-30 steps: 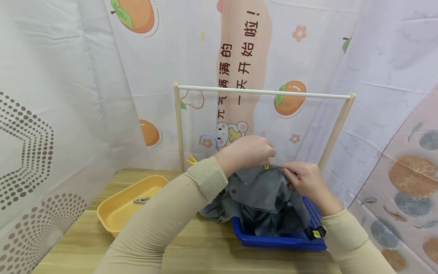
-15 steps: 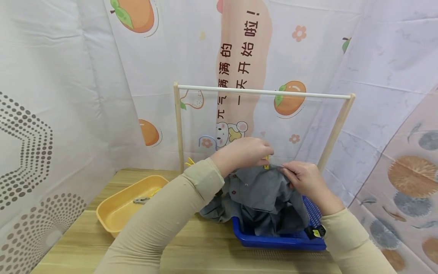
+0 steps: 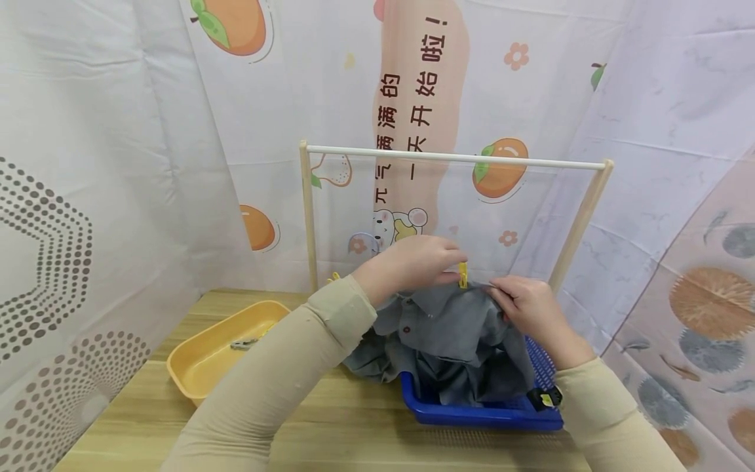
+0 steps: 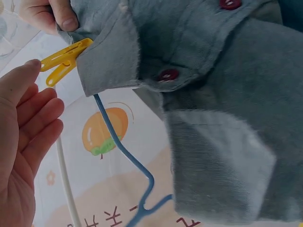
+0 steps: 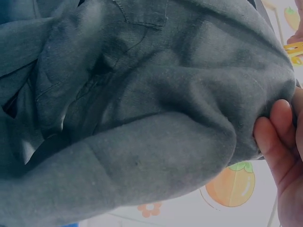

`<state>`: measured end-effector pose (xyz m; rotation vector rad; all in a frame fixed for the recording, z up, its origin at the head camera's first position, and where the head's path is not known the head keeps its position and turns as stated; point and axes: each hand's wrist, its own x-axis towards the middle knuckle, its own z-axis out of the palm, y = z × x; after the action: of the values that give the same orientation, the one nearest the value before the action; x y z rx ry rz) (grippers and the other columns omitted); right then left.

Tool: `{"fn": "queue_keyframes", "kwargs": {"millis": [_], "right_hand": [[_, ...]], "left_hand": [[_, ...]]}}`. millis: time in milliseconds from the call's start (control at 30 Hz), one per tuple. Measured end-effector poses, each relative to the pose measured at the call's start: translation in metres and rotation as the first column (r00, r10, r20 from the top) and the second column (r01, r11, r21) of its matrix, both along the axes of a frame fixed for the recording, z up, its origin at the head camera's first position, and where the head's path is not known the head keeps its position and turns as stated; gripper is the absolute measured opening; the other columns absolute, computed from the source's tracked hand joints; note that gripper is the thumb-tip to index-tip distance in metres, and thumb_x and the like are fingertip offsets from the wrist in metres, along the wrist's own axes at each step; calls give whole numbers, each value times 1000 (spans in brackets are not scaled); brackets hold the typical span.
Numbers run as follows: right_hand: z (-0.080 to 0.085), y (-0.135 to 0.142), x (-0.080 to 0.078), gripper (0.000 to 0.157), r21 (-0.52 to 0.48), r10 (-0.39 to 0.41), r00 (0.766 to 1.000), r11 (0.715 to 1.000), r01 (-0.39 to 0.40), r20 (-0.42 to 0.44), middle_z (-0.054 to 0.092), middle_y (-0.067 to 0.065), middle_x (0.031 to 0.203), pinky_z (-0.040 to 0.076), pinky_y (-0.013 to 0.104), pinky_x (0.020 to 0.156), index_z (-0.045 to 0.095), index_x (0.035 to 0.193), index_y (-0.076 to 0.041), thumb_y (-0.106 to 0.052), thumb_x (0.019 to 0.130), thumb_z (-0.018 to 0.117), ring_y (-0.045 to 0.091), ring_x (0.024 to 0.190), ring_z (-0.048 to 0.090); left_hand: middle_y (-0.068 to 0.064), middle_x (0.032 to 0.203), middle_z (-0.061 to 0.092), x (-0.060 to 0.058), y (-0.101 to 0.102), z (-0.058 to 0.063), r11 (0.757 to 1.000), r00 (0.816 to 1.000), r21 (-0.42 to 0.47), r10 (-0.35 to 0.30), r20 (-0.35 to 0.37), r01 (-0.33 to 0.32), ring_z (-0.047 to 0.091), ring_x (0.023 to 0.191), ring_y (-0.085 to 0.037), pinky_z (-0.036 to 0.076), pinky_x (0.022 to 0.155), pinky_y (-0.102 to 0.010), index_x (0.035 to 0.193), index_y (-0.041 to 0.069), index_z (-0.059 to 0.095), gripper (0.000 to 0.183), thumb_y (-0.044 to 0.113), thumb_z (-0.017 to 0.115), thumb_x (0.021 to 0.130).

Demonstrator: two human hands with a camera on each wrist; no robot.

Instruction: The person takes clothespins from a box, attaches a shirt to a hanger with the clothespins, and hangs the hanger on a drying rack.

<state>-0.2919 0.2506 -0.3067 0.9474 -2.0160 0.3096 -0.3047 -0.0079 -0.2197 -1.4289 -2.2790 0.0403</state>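
A grey-blue shirt (image 3: 439,331) with dark red buttons hangs partly over a blue basket (image 3: 472,416). One yellow clothespin (image 4: 66,59) is clipped at the shirt's collar and shoulder, on a blue hanger (image 4: 128,153) that is mostly hidden by cloth. My left hand (image 3: 413,265) is beside the clothespin. Its thumb tip is at one handle in the left wrist view, while the loosely bent fingers lie just off the other handle. With thumb and fingers, my right hand (image 3: 527,308) pinches the shirt's shoulder; the right wrist view shows its fingertips on the cloth.
A yellow tray (image 3: 203,351) with a grey clip (image 3: 243,344) stands on the wooden table (image 3: 330,419) at the left. Behind the shirt rises a rack with a white bar (image 3: 454,157) and wooden posts. Another yellow clothespin (image 3: 334,276) shows past the left sleeve.
My left hand has loosened off the clothespin and drawn slightly left, so more of the clothespin shows. The hanger's hook has shifted slightly right. My right hand keeps its hold on the shirt.
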Motion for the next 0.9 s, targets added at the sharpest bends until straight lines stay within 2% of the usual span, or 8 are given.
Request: {"fn": "queue_keyframes", "kwargs": {"millis": [233,467,700,900], "right_hand": [[-2,3,0,18,-37,-29,999,999,28,-32,72,10,79,54,44,53,77,94,-3,2,77,82,17,55,62],[-2,7,1,21,-56,-54,998,997,52,-45,75,15,85,57,49,58,79,98,-1,1,78,82,28,67,70],[-1,9,1,21,-62,-55,997,997,51,-61,75,13,84,56,47,55,79,98,-2,1,77,82,24,63,68],[0,12,3,20,-83,-81,994,994,75,-71,75,13,88,55,48,56,79,98,-2,1,79,81,28,68,70]], "left_hand": [[-2,115,71,7,-15,-3,992,994,102,-58,-91,68,67,106,-15,52,92,-28,119,10,72,24,25,68,101],[-2,110,73,11,-30,-7,962,973,209,-135,-187,174,68,102,-15,53,91,-25,114,9,75,22,22,73,97],[-2,105,73,13,-45,-11,930,960,282,-178,-217,236,68,95,-15,55,84,-27,111,8,76,21,19,76,94],[-3,104,73,15,-58,-17,914,955,311,-196,-224,261,69,91,-15,56,81,-26,110,7,75,20,20,75,95]]}}
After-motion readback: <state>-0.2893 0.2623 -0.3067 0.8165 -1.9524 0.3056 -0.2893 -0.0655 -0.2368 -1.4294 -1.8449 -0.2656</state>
